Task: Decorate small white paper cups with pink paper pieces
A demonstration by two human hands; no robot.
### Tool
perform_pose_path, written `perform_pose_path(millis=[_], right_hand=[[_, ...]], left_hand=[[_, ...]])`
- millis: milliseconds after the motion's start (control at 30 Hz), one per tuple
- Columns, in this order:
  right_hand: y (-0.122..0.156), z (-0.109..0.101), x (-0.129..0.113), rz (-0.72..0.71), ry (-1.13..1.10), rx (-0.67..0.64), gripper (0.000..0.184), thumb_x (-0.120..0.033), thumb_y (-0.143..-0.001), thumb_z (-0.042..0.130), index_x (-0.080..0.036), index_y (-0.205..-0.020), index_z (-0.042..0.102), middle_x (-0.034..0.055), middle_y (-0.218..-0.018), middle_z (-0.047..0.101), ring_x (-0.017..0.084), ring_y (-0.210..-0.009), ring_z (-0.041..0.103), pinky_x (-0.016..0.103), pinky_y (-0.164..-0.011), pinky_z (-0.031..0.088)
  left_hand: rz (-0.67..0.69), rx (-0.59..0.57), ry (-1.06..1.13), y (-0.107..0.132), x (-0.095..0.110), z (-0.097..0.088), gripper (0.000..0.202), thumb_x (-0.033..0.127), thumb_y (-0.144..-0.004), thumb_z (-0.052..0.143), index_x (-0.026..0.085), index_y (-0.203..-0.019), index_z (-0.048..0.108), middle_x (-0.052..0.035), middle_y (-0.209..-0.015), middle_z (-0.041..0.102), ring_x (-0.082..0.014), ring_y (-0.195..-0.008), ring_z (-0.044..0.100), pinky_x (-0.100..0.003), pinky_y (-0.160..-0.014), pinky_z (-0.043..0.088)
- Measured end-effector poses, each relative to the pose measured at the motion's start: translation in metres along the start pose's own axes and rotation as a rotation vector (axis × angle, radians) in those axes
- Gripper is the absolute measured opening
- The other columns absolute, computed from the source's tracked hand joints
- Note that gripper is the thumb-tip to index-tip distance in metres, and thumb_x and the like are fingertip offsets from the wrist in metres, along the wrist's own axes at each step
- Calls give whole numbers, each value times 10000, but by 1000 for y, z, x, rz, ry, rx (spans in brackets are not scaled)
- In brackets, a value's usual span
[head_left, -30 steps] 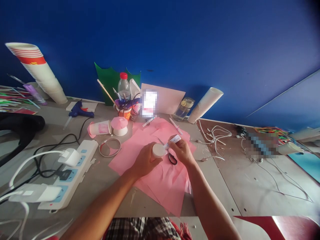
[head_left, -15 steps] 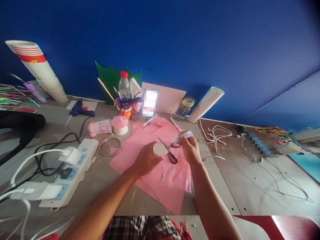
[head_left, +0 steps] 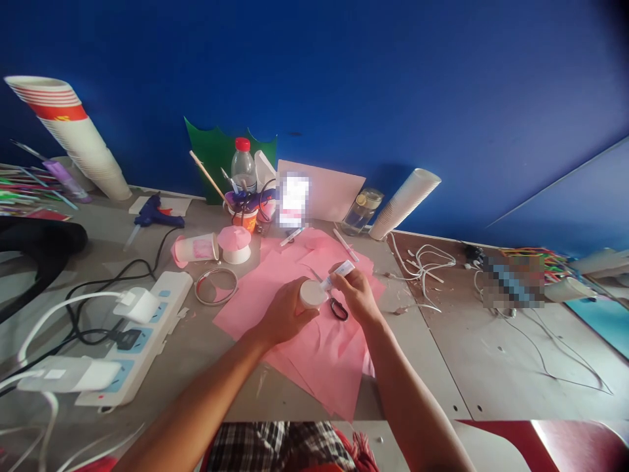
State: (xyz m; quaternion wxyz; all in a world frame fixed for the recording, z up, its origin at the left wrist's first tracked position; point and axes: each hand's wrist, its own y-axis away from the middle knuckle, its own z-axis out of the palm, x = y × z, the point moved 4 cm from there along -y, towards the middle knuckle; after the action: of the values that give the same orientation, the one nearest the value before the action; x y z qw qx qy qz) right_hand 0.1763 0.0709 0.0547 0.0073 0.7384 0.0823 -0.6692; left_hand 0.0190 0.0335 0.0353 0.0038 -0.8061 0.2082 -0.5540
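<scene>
My left hand (head_left: 286, 313) grips a white paper cup (head_left: 313, 294), whose round end faces up and to the right. My right hand (head_left: 357, 295) pinches a small white tube of glue (head_left: 339, 270), its nozzle pointing down-left at the cup's rim. The nozzle and rim are very close, but I cannot tell whether they touch. Below my right hand, black-handled scissors (head_left: 339, 309) lie on pink paper sheets (head_left: 314, 357), with their blades hidden or faint against the paper.
A white power strip (head_left: 135, 337) with plugged-in chargers lies to the left, near a wire ring (head_left: 215, 286). A pink-topped cup craft (head_left: 234, 244) and a blue glue gun (head_left: 154, 214) stand behind it. Stacked paper cups (head_left: 403, 204) and white cables (head_left: 422, 272) lie to the right.
My right hand has moved left and closer to the cup, bringing the tube's nozzle to the rim. It now covers more of the scissors. The left hand and cup have barely moved.
</scene>
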Motion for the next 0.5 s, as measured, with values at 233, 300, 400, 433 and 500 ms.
perform_pose_path(millis=[233,300,400,433,500], right_hand=[[-3,-1,1,-35,87,4,122,-284,-780,564,-187,-712,537,-32,-616,501,108,-571,454,240,-554,364],[-3,-1,2,-28,121,10,126,-282,-778,562,-187,-702,530,-35,-600,495,106,-558,448,240,-545,359],[-3,-2,3,-10,184,20,118,-261,-760,574,-181,-686,528,-31,-595,512,109,-559,458,241,-548,363],[-3,-2,3,-8,176,30,118,-259,-757,579,-180,-685,529,-28,-598,517,112,-565,466,243,-554,368],[-4,-6,5,-12,89,69,125,-269,-762,581,-181,-690,531,-28,-605,510,112,-574,467,244,-566,374]], left_hand=[[15,4,-1,0,1,0,204,224,-765,607,194,-943,511,-36,-907,611,-198,-814,553,-334,-751,440],[12,11,-4,0,1,0,225,232,-760,614,193,-958,515,-41,-921,613,-202,-827,555,-340,-758,442],[0,16,2,0,1,-1,238,240,-760,620,189,-969,518,-47,-933,615,-204,-834,560,-345,-762,449],[0,12,6,0,1,-1,235,240,-762,618,188,-969,519,-48,-931,615,-204,-834,561,-346,-762,451],[5,-6,15,0,2,0,223,232,-768,611,186,-968,523,-46,-921,613,-203,-832,563,-350,-764,457]])
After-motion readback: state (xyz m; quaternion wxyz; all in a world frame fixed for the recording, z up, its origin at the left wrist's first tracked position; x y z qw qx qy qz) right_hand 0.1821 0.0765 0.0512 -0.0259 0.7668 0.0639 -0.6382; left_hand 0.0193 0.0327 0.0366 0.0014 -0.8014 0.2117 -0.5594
